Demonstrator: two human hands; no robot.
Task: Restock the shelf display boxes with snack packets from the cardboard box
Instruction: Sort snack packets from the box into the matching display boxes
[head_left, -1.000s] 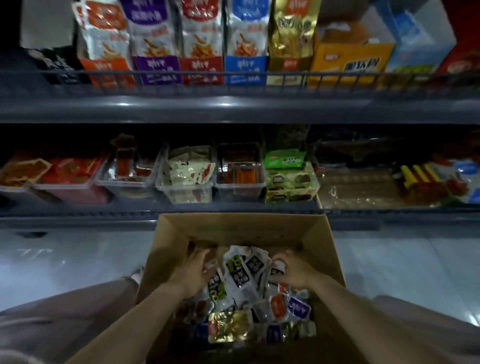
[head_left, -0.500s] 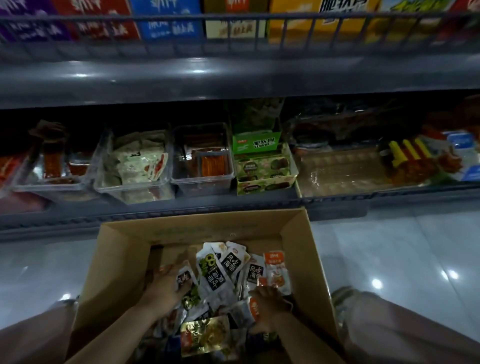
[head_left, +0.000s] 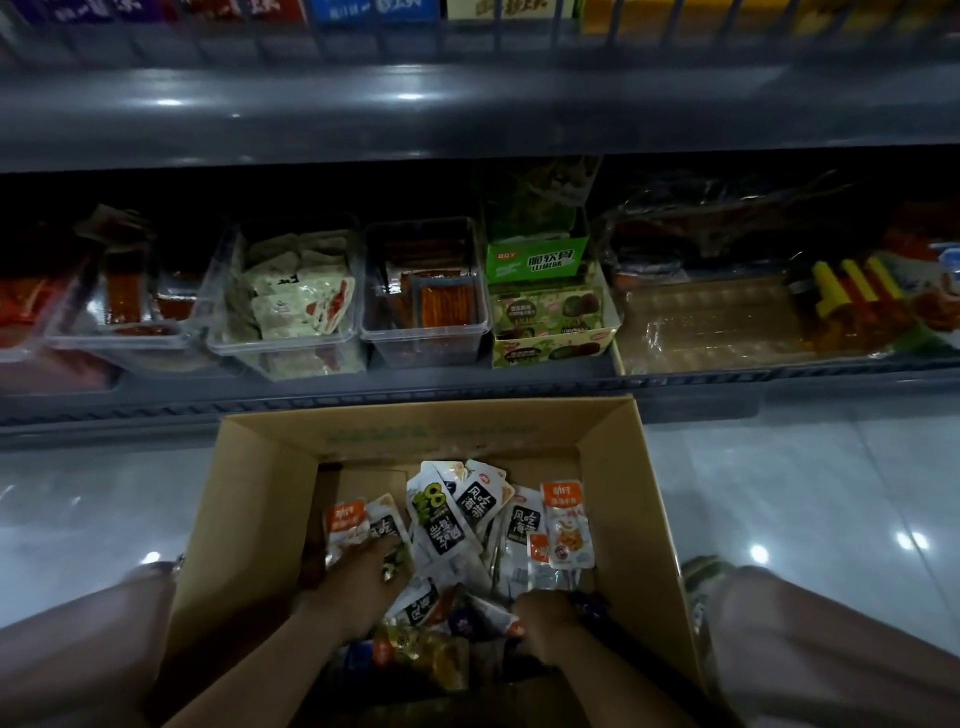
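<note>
Right hand has dropped nearer, now beside left hand; both press spread-fingered on packets, gripping nothing. Cardboard box holds mixed white, orange, gold packets; shelf bins part-filled.

Both hands' fingertips are buried among the snack packets.

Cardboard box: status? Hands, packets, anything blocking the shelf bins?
Left hand and right hand both down in the cardboard box, on loose snack packets; grip unclear. Nothing lifted. Clear shelf bins unobstructed.
</note>
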